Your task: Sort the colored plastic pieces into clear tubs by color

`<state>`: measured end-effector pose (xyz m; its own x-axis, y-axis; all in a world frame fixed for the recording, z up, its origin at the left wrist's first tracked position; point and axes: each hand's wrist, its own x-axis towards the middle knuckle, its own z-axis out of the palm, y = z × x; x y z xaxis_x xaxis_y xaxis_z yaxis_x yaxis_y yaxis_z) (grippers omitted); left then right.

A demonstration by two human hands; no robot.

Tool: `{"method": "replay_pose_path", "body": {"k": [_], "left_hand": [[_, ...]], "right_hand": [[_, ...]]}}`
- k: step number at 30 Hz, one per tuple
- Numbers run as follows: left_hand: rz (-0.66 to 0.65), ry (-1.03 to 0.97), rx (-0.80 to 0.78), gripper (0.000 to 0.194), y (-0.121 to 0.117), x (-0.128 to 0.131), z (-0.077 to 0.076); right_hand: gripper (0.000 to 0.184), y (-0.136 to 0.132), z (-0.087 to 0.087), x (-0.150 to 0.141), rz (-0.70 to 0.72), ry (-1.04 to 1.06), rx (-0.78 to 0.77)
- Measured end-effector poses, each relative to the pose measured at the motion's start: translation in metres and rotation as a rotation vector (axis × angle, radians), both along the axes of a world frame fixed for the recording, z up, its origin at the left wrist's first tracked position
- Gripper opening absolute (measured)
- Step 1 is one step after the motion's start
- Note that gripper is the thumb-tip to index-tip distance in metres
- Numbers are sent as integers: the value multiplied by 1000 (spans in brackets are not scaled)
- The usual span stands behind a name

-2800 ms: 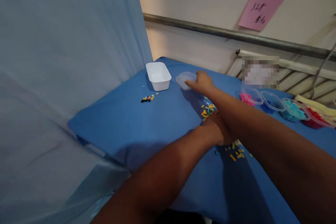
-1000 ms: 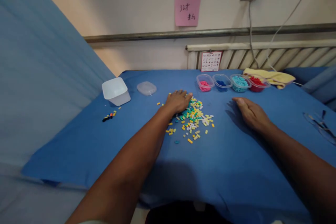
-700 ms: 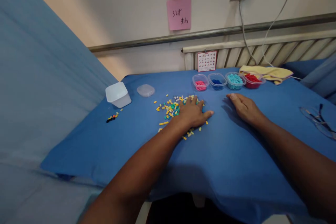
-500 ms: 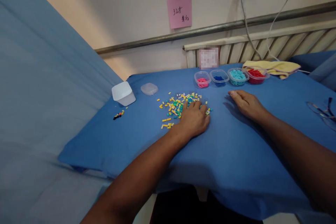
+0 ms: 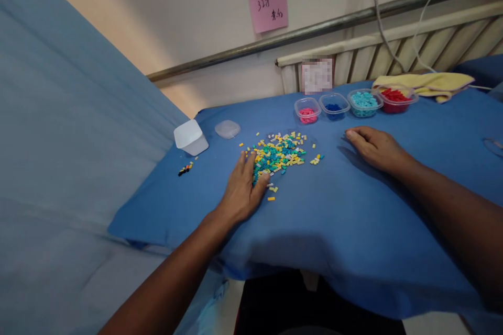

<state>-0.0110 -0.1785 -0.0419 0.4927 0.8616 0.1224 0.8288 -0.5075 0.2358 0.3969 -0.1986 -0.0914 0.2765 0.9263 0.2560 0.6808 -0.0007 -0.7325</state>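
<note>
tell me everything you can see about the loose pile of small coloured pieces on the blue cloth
The loose pile of small, mostly oblong, plastic-looking coloured pieces mixes yellow, pale yellow, teal, green and whitish. It lies spread on the blue cloth, crowded in the middle, with strays around it: a small cluster to its right and an orange-yellow piece at its near side. The bare left hand is at its left edge, thumb and fingers spread, apparently touching some pieces and hiding part of that edge.

On the pink paper note (image 5: 268, 3) stuck to the wall (image 5: 196, 5) before me, I read a handwritten 32; the characters after and below it I can't make out surely; the card (image 5: 317, 76) against the radiator (image 5: 365, 41) is pixelated, unreadable to me.
</note>
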Motion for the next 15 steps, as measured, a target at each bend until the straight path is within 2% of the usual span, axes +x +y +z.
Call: {"method": "replay_pose_path", "body": {"k": [3,5,9,12,13,15], "left_hand": [[-11,132,-31,96,-8,14,-3],[12,176,14,93,2,25,-5],[157,122,87,80,54,42,-4],[281,31,-22,84,98,55,0],[295,2,-57,84,111,60,1],[232,-46,-99,77,130,71,5]], "right_hand": [[48,1,0,1,19,-26,9],[48,1,1,1,23,-37,8],[50,2,1,0,20,-26,3],[50,3,2,-1,17,-19,2],[50,4,2,-1,14,-16,1],[51,4,3,-2,5,-5,1]]}}
